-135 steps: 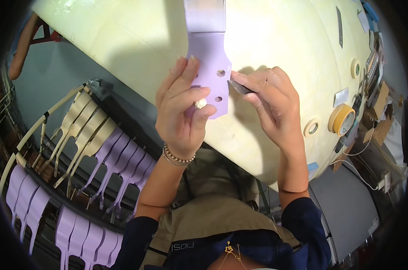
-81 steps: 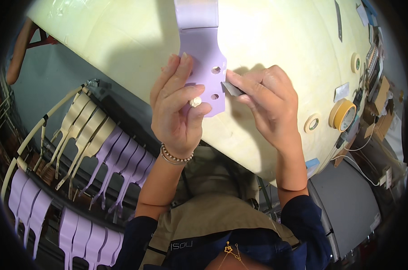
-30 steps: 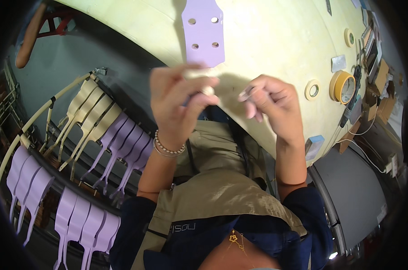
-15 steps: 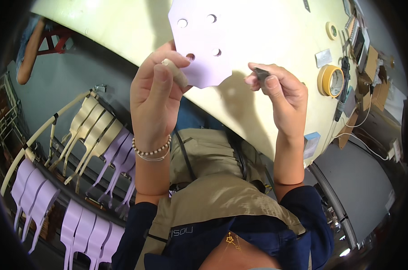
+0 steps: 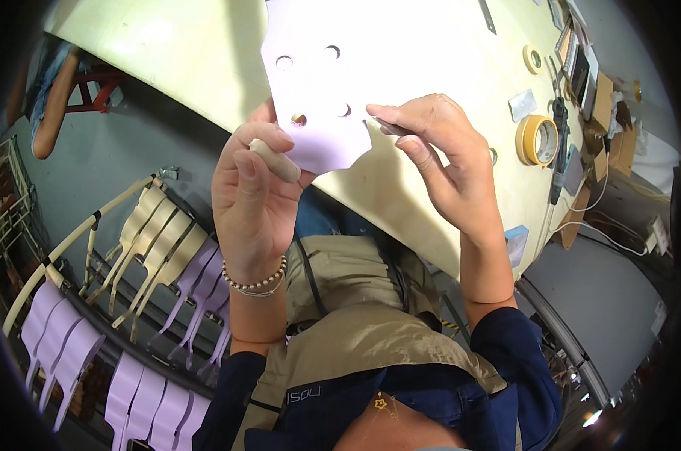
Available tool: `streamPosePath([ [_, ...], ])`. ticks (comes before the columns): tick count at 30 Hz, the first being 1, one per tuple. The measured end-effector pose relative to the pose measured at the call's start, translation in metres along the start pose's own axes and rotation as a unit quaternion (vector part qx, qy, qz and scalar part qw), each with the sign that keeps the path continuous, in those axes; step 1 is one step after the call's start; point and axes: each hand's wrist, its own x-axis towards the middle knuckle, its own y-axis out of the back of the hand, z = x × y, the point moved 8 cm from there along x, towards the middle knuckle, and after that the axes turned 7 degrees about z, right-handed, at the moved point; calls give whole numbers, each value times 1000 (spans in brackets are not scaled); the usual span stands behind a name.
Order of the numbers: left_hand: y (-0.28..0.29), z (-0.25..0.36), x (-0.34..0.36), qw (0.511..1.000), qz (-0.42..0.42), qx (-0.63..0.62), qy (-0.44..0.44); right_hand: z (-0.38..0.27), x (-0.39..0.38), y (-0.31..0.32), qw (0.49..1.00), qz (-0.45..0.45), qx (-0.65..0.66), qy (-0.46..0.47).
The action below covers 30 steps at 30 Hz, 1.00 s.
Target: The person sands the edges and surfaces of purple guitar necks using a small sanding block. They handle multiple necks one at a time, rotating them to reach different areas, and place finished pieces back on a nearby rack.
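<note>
A lilac panel [image 5: 322,150] with several round holes and a scalloped edge is held up over the table, its upper part washed out by bright light. My left hand [image 5: 254,195] grips its lower left side, some fingers hidden behind it. Between that thumb and forefinger shows a beige, rounded cylinder [image 5: 276,161]; whether it is a covered finger or a separate piece I cannot tell. My right hand [image 5: 449,154] pinches a small, flat dark-grey piece [image 5: 389,128] between thumb and fingers, close by the panel's right edge. Contact between them is unclear.
The pale table [image 5: 152,60] carries a yellow tape roll [image 5: 537,140], a smaller roll [image 5: 532,59] and a dark long tool [image 5: 559,143] at right. Lilac [image 5: 59,338] and cream [image 5: 160,233] parts hang on a rack at left. A person's arm [image 5: 57,105] shows far left.
My right hand has moved left, bringing the dark-grey piece to the panel's right edge. The panel and my left hand sit slightly lower and further left in view.
</note>
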Motion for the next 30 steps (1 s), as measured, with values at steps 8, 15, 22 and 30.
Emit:
streamPosePath([
  [8,7,2,0,1000,15,-2,15,14,-4,-7,990,-4,107,-96],
  [15,2,7,0,1000,18,-3,13,20,-2,-13,979,-16,156,-130],
  [22,6,3,-1,1000,11,-13,23,26,14,-14,972,15,185,-145],
  [30,7,7,-4,999,37,-33,11,51,21,-38,879,38,417,-230],
])
